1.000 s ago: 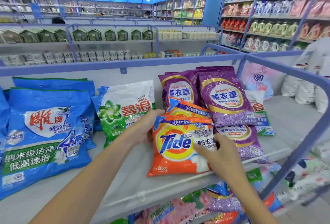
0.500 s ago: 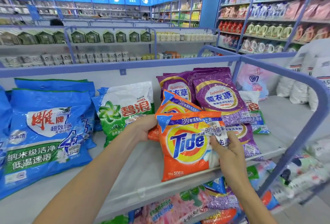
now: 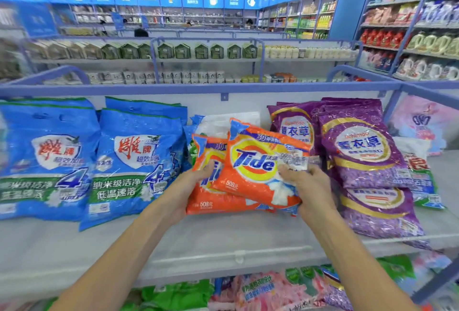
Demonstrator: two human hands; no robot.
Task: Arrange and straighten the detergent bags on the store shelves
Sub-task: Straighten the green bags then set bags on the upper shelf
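Note:
Two orange Tide detergent bags lie overlapped at the middle of the white shelf [image 3: 223, 241]. My right hand [image 3: 306, 187] grips the lower right edge of the upper Tide bag [image 3: 258, 161], which is tilted and lifted. My left hand [image 3: 191, 186] holds the left side of the lower Tide bag [image 3: 211, 201], thumb on its face. A white and green bag [image 3: 223, 123] shows only its top behind them. Blue detergent bags [image 3: 134, 161] lie to the left, purple bags [image 3: 360, 152] to the right.
A blue rail [image 3: 223, 88] runs along the back of the shelf. Another white and green bag [image 3: 419, 171] sits behind the purple ones at the right. Pink and green bags [image 3: 260, 288] fill the shelf below. More stocked shelves stand behind and to the right.
The view has swung left, showing a second blue bag. Both Tide bags have moved left over the white and green bag, and the upper one is raised and tilted in my right hand.

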